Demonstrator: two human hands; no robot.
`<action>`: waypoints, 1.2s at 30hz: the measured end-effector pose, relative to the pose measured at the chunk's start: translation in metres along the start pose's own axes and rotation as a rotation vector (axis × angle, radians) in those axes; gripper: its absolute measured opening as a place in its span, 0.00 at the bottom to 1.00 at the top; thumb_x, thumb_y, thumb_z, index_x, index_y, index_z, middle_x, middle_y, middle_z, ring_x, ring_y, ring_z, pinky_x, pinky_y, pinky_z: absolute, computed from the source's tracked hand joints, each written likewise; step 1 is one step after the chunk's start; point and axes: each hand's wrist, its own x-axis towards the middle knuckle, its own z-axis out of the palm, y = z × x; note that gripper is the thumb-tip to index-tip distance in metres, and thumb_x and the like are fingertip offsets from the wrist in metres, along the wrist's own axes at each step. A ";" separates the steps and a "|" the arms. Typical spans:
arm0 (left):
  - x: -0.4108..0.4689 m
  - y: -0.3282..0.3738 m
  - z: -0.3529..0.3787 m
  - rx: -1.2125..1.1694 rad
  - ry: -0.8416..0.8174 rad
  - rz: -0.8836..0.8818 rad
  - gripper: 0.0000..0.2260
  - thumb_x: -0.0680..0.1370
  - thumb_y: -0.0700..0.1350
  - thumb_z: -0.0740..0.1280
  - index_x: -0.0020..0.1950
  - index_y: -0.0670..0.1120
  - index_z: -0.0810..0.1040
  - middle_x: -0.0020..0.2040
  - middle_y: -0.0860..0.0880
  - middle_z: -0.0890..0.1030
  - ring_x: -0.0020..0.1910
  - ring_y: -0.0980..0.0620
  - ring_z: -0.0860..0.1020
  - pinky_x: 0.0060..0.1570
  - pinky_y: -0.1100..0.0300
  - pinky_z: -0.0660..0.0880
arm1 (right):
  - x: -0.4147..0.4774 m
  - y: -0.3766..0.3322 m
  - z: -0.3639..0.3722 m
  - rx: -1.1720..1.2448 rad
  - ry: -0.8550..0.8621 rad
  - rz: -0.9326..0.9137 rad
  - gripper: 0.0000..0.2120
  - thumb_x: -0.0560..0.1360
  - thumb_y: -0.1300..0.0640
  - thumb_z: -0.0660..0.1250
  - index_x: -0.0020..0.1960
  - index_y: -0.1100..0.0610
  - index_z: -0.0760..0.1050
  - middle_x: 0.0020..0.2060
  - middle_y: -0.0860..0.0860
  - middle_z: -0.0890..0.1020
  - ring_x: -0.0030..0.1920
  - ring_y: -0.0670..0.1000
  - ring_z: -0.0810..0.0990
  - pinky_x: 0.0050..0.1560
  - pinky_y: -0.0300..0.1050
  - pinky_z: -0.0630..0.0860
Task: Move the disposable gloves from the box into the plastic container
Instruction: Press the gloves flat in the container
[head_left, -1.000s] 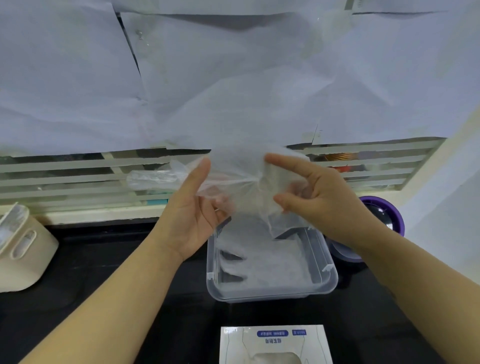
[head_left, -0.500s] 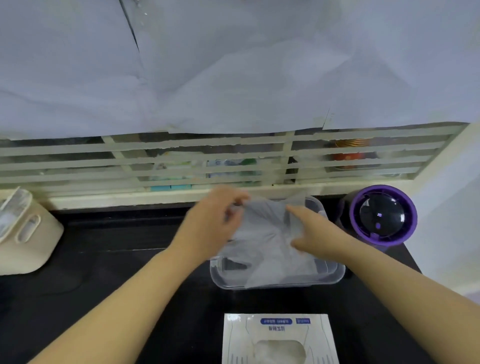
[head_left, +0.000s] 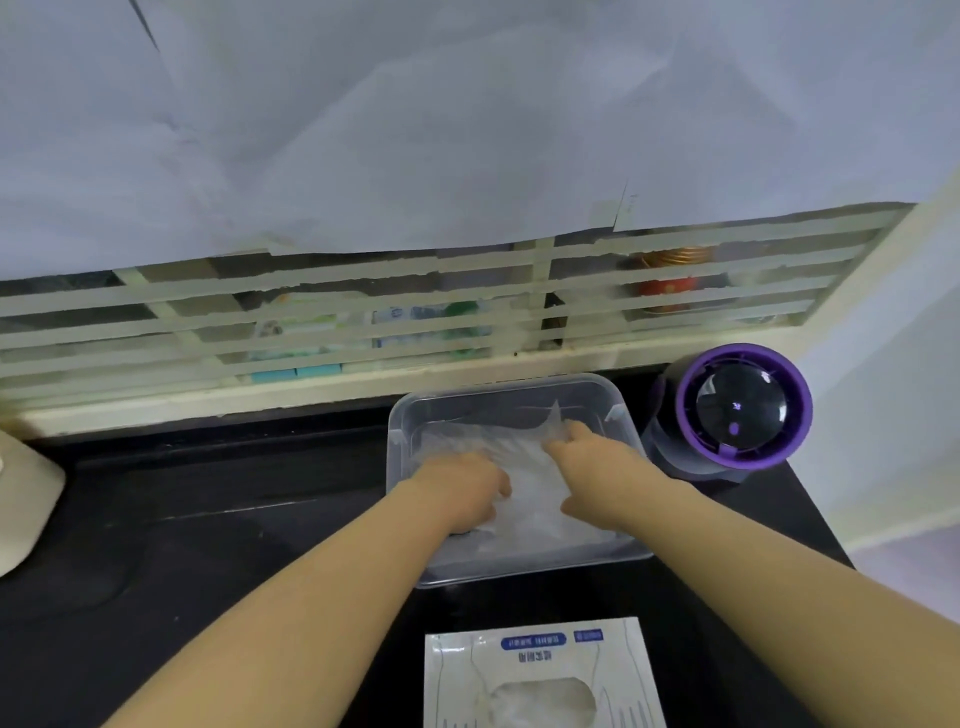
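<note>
Disposable gloves (head_left: 524, 467): clear, crumpled film lying inside the plastic container (head_left: 498, 389), spread over its floor beneath both hands.
Plastic container: transparent, rectangular and lidless, standing on the black counter (head_left: 208, 519) close to the back wall, just beyond the box (head_left: 540, 670).
Box: white with blue print, cut off by the near edge of the view; clear film shows through the oval cut in its top.
Left hand (head_left: 462, 488): knuckles up in the container's near left part, fingers bent down onto the gloves. Whether it pinches the film or only presses on it cannot be told.
Right hand (head_left: 592, 467): palm down on the right side, fingers stretched forward and lying flat on the gloves, thumb spread toward the middle, gripping nothing.
Beside the container: a purple-rimmed round appliance (head_left: 737, 408) with a dark domed top, just to its right.
Far left: a beige object (head_left: 26, 504) at the counter's edge, only partly in view.
Backdrop: pale slats (head_left: 363, 322) across a shelf of blurred items, with white paper sheets (head_left: 415, 130) hung above.
</note>
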 end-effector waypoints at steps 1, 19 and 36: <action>0.002 0.000 0.000 -0.009 -0.009 -0.006 0.19 0.83 0.44 0.60 0.74 0.54 0.67 0.75 0.48 0.62 0.66 0.45 0.71 0.52 0.57 0.67 | -0.003 -0.001 -0.002 -0.070 0.025 0.011 0.25 0.76 0.60 0.66 0.72 0.56 0.64 0.70 0.61 0.62 0.65 0.60 0.70 0.61 0.51 0.73; 0.021 -0.008 0.020 -0.204 -0.041 -0.187 0.30 0.79 0.44 0.63 0.78 0.43 0.54 0.76 0.42 0.59 0.65 0.40 0.72 0.59 0.51 0.72 | 0.033 -0.012 0.026 -0.014 -0.337 0.055 0.48 0.73 0.43 0.69 0.78 0.55 0.41 0.74 0.60 0.48 0.64 0.62 0.72 0.62 0.51 0.73; -0.076 0.004 -0.017 -0.336 0.266 0.040 0.13 0.81 0.46 0.63 0.65 0.51 0.75 0.58 0.56 0.78 0.51 0.60 0.76 0.49 0.72 0.69 | -0.048 -0.016 -0.037 0.137 0.172 -0.347 0.14 0.78 0.49 0.64 0.62 0.51 0.76 0.53 0.45 0.80 0.49 0.45 0.77 0.55 0.45 0.76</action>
